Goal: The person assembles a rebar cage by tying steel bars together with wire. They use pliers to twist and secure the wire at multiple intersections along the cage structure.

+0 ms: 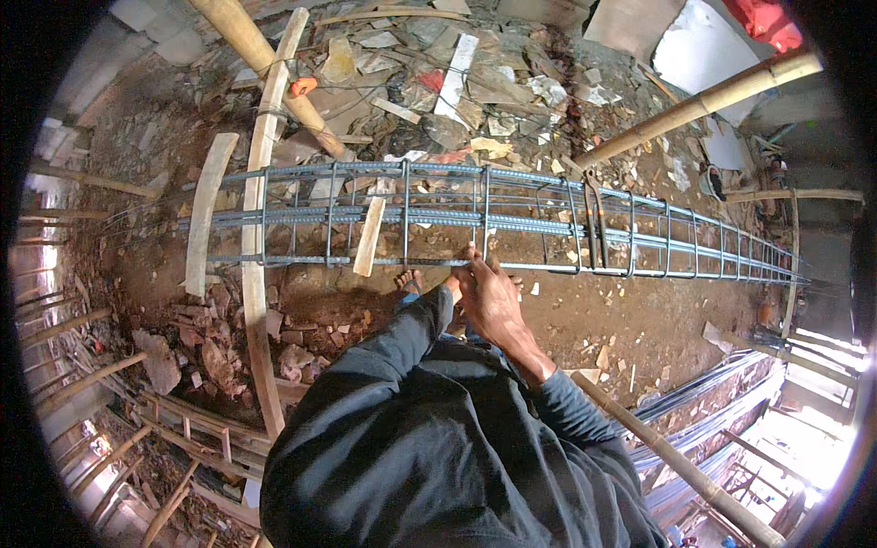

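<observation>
A long steel rebar cage (548,224) lies across the view, made of ribbed bars and square stirrups. My right hand (489,297) rests on the near lower bar of the cage, fingers closed around the spot where a stirrup crosses it. My left hand (454,290) is mostly hidden behind the right hand and my dark sleeve; only a small part shows at the same bar, and I cannot tell what it holds. A pair of pincers (596,215) hangs on the cage to the right of my hands.
Wooden planks (206,215) and a curved board (256,228) prop the cage on the left. Bamboo poles (703,100) cross above and at lower right. Rubble, bricks and scrap litter the dirt floor. More rebar (722,402) is stacked at the right.
</observation>
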Demonstrator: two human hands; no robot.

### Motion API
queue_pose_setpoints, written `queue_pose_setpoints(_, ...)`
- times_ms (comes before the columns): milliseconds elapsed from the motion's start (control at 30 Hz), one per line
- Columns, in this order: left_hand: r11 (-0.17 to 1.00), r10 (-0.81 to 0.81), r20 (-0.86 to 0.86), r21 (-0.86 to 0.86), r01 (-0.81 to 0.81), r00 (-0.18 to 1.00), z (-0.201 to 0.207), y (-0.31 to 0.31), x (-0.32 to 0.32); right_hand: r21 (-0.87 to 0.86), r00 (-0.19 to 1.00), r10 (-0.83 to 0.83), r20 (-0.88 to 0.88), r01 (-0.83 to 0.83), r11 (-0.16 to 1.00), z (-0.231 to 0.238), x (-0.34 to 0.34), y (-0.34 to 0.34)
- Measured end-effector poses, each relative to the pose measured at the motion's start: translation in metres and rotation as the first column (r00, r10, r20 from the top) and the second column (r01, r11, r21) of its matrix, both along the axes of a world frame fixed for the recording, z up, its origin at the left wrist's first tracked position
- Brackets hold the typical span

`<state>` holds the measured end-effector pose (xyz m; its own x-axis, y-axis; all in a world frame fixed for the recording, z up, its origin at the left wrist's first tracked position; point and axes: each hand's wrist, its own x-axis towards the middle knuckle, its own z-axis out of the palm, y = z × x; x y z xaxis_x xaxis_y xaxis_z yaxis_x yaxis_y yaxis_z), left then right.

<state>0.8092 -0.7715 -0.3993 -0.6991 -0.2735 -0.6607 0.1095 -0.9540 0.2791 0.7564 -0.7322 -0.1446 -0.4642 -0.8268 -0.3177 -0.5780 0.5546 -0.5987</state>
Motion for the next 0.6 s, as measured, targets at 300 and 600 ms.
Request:
queue_pose_setpoints(300, 0.884, -0.120, 0.241, -0.416, 0.214, 0.963, 0.018, -0.013, 0.024, 0.069, 0.718, 0.643, -0.266, -0.651, 0.756, -0.037, 0.027, -0.156)
queue_pose_setpoints(600, 0.352, -0.534, 0.384, -0.709, 0.611, 0.753, 0.069, -0.049, 0.130, 0.052, 0.709, 0.584, -0.395, -0.617, 0.785, -0.011, 0.013, -0.138)
